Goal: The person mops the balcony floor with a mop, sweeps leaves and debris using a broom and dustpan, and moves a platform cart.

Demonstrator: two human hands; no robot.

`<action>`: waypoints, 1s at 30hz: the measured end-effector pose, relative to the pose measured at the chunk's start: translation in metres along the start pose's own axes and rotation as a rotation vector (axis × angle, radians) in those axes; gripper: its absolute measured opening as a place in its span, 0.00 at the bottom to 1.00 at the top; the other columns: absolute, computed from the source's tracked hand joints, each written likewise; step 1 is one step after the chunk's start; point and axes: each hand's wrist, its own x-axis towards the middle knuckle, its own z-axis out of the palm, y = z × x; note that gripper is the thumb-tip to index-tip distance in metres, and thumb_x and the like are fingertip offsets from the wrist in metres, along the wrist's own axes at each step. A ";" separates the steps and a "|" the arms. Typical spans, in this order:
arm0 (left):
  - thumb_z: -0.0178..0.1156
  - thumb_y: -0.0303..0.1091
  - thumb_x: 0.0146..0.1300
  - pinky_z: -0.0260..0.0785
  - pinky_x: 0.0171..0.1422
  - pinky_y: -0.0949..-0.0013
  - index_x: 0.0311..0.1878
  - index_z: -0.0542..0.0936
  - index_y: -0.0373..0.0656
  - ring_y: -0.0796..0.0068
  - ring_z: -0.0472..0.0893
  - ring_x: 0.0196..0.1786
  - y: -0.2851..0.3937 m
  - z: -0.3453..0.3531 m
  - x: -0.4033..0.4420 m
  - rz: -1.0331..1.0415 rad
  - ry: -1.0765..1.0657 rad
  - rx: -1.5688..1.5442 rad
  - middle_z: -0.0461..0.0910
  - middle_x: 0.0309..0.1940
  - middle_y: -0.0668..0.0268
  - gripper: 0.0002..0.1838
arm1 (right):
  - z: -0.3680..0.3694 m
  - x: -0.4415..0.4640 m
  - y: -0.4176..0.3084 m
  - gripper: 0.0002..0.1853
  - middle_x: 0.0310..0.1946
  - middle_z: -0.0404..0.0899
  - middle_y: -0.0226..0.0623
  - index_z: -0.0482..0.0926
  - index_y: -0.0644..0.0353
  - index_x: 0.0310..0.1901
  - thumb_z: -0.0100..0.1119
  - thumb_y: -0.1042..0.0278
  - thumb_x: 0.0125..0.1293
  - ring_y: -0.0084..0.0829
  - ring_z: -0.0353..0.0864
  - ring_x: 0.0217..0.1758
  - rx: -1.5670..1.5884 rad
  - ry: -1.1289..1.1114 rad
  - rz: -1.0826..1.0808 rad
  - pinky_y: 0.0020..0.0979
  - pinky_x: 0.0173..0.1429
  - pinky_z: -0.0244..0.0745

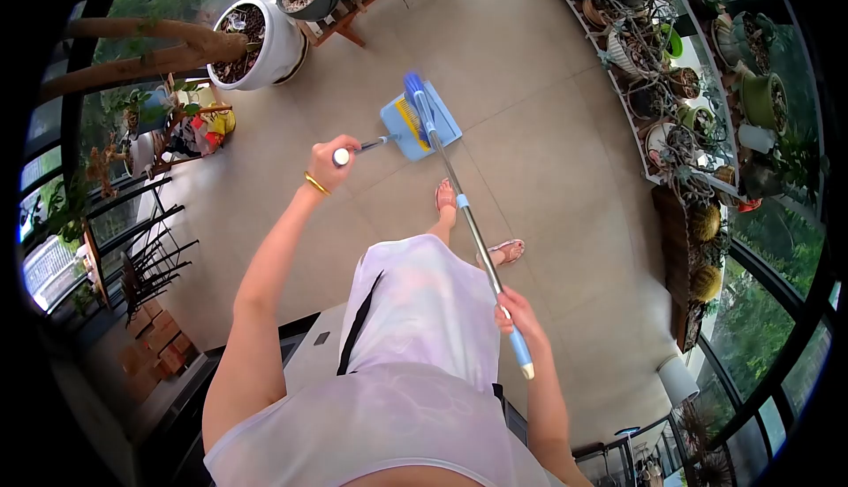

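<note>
My left hand point(334, 163) is closed round the upright handle of a light blue dustpan point(407, 144); the handle's white end shows above my fist. The dustpan rests on the tiled floor in front of my feet. My right hand point(519, 313) grips the silver pole of a broom point(473, 222) near its light blue and cream end. This pole slants forward and left to the broom's blue head, which lies over the dustpan. Yellow bristles or a yellow strip show beside the head. Whether anything lies in the dustpan, I cannot tell.
A large white pot point(278, 49) with a tree trunk stands at the upper left. Plant shelves point(645, 125) line the right side, with a wooden planter point(676, 266) below them. Black folded racks and cardboard boxes point(159, 341) are at the left. My sandalled feet are on the floor.
</note>
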 end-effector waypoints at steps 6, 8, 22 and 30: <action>0.55 0.22 0.44 0.69 0.28 0.70 0.27 0.76 0.40 0.62 0.78 0.23 0.043 0.030 -0.018 0.065 0.014 0.003 0.76 0.19 0.59 0.05 | -0.001 -0.060 0.061 0.08 0.16 0.61 0.28 0.66 0.53 0.46 0.45 0.65 0.67 0.14 0.55 0.12 0.110 -0.006 -0.125 0.15 0.13 0.50; 0.55 0.22 0.44 0.70 0.28 0.69 0.27 0.75 0.41 0.62 0.79 0.24 0.067 0.042 -0.024 0.059 0.036 0.049 0.76 0.19 0.59 0.05 | -0.015 -0.079 0.084 0.07 0.16 0.62 0.28 0.66 0.54 0.44 0.44 0.65 0.67 0.14 0.55 0.12 0.172 -0.029 -0.182 0.16 0.13 0.50; 0.53 0.21 0.46 0.67 0.28 0.71 0.26 0.75 0.40 0.66 0.78 0.22 0.317 0.215 -0.079 0.422 -0.126 -0.061 0.74 0.17 0.59 0.04 | -0.171 -0.150 0.265 0.06 0.16 0.63 0.32 0.62 0.58 0.32 0.50 0.76 0.60 0.18 0.59 0.14 0.794 0.268 -0.645 0.20 0.14 0.55; 0.54 0.22 0.46 0.66 0.28 0.72 0.26 0.75 0.42 0.69 0.75 0.20 0.475 0.364 -0.108 0.553 -0.296 -0.068 0.74 0.17 0.61 0.04 | -0.260 -0.175 0.368 0.08 0.16 0.64 0.33 0.62 0.61 0.25 0.51 0.77 0.57 0.19 0.61 0.14 1.334 0.384 -0.775 0.20 0.15 0.57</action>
